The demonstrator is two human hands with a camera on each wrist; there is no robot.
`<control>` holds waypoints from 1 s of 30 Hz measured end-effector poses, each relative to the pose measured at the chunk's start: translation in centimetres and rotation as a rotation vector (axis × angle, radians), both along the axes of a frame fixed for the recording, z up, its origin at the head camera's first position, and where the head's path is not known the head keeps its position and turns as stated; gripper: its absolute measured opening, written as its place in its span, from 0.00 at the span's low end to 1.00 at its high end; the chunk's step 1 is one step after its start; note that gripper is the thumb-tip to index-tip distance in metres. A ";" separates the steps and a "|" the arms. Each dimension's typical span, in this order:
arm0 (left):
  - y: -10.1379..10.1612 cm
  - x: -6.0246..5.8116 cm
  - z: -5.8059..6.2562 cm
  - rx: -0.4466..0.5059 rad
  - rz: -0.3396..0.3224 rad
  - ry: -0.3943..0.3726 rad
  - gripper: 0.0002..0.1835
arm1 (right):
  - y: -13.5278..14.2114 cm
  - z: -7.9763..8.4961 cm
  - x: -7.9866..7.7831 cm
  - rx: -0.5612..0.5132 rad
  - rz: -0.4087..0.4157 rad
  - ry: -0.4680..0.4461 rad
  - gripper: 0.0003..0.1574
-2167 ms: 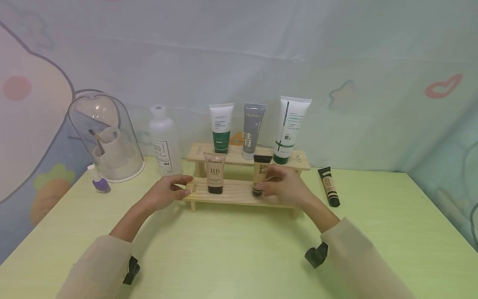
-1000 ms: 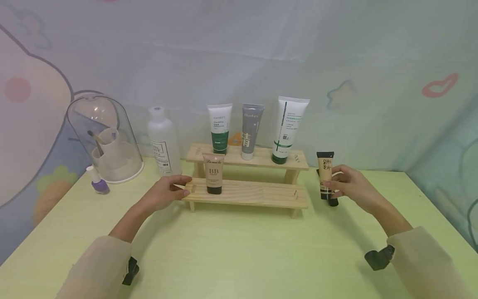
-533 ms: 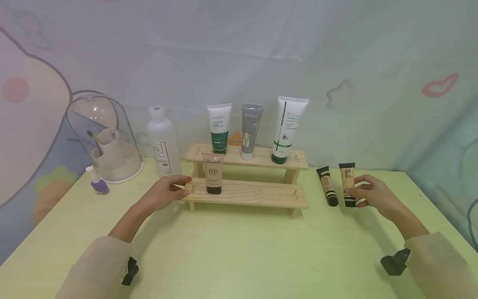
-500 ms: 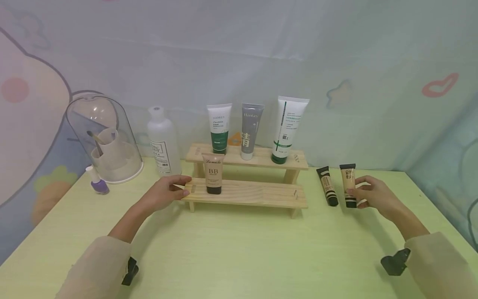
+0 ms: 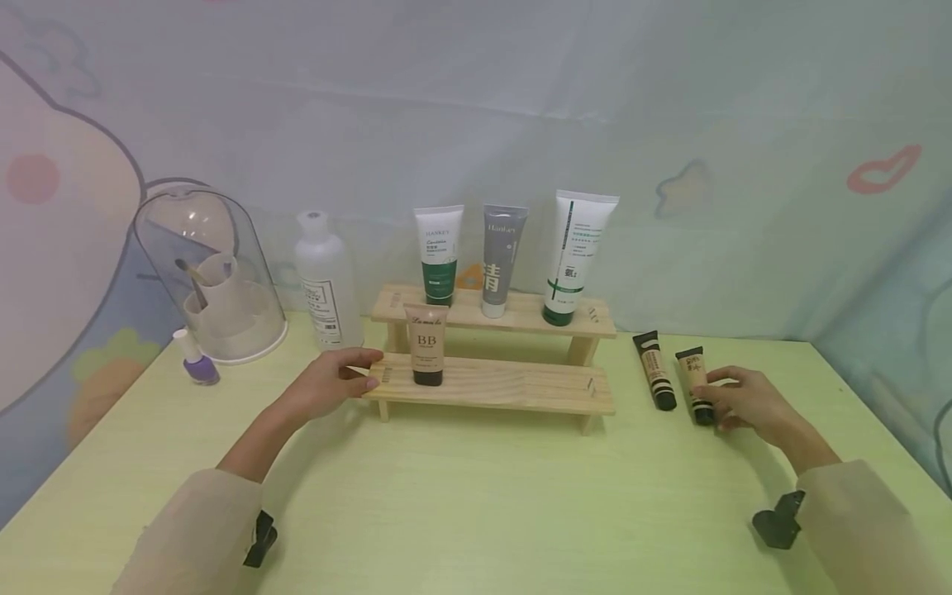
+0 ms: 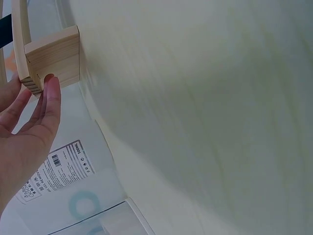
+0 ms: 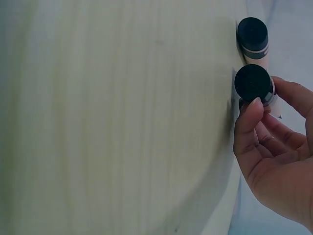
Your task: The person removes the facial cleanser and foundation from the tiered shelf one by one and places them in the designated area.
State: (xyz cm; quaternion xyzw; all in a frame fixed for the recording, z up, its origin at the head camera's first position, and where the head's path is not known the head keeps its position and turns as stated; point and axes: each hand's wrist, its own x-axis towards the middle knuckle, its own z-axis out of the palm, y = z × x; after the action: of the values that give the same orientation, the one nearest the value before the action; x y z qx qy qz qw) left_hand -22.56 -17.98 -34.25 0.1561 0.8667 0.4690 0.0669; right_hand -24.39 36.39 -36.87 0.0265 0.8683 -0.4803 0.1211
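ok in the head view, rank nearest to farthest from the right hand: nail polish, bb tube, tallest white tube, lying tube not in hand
1. Lying tube, left of the right hand
2. Tallest white tube, right end of the upper shelf
3. BB tube, left part of the lower shelf
4. Nail polish, far left

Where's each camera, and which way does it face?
Head: worn on the head, facing forward and down at the shelf; sleeves, left hand and right hand show.
Left wrist: worn there, facing the shelf's end and table; fingers show.
Right wrist: worn there, facing the held tube and table; fingers show.
Head and right wrist share that tube.
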 end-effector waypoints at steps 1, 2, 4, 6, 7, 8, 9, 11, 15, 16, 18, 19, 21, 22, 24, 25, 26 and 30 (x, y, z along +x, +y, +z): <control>0.0 0.0 0.0 0.002 -0.001 0.000 0.22 | -0.1 -0.1 0.0 -0.006 -0.004 -0.006 0.42; 0.0 0.0 0.0 0.005 -0.002 0.001 0.22 | -0.2 -0.1 -0.1 -0.011 -0.006 -0.010 0.42; 0.0 0.0 -0.1 0.005 -0.002 0.000 0.22 | -0.3 -0.3 -0.3 -0.011 -0.013 -0.014 0.41; 0.0 0.0 -0.1 0.006 -0.001 0.000 0.22 | -0.4 -0.3 -0.5 -0.011 -0.021 -0.015 0.41; 0.0 0.0 -0.1 0.005 -0.001 0.000 0.22 | -0.4 -0.4 -0.6 -0.009 -0.026 -0.016 0.41; 0.0 -0.1 -0.1 0.006 -0.001 0.000 0.22 | -0.5 -0.4 -0.7 -0.008 -0.031 -0.016 0.41; 0.0 -0.1 -0.1 0.005 -0.002 0.000 0.23 | -0.6 -0.4 -0.8 -0.008 -0.036 -0.016 0.41; 0.0 -0.1 -0.1 0.007 -0.004 0.002 0.23 | -0.7 -0.5 -0.9 -0.007 -0.042 -0.011 0.41; -0.1 -0.1 -0.2 0.010 -0.009 0.003 0.23 | -1.0 -0.6 -1.2 -0.019 -0.062 -0.005 0.41; -0.1 -0.1 -0.2 0.010 -0.010 0.004 0.23 | -1.1 -0.6 -1.3 -0.021 -0.067 -0.002 0.40; -0.1 -0.1 -0.2 0.010 -0.011 0.005 0.23 | -1.2 -0.7 -1.4 -0.022 -0.082 -0.001 0.40; -0.1 -0.1 -0.2 0.010 -0.011 0.006 0.23 | -1.2 -0.7 -1.4 -0.022 -0.087 0.001 0.39; -0.2 -0.1 -0.2 0.008 -0.011 0.007 0.23 | -1.3 -0.8 -1.5 -0.015 -0.097 0.007 0.39; -0.2 -0.1 -0.3 0.006 -0.010 0.007 0.23 | -1.4 -0.8 -1.6 -0.013 -0.100 0.010 0.40; -0.2 -0.2 -0.3 0.008 -0.008 0.006 0.23 | -1.5 -0.9 -1.6 -0.015 -0.102 0.019 0.40; -0.2 -0.2 -0.3 0.008 -0.007 0.005 0.22 | -1.5 -0.9 -1.6 -0.016 -0.101 0.025 0.40; -0.2 -0.2 -0.4 0.010 -0.007 0.005 0.22 | -1.5 -0.9 -1.6 -0.017 -0.100 0.031 0.40; -0.2 -0.2 -0.4 0.011 -0.006 0.007 0.22 | -1.5 -1.0 -1.7 -0.030 -0.089 0.056 0.38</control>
State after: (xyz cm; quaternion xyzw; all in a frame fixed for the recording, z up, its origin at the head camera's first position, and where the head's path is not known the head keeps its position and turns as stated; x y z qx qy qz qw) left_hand -22.78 -18.18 -34.70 0.1608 0.8639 0.4729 0.0646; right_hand -26.06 34.86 -37.86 0.0500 0.8620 -0.4987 0.0757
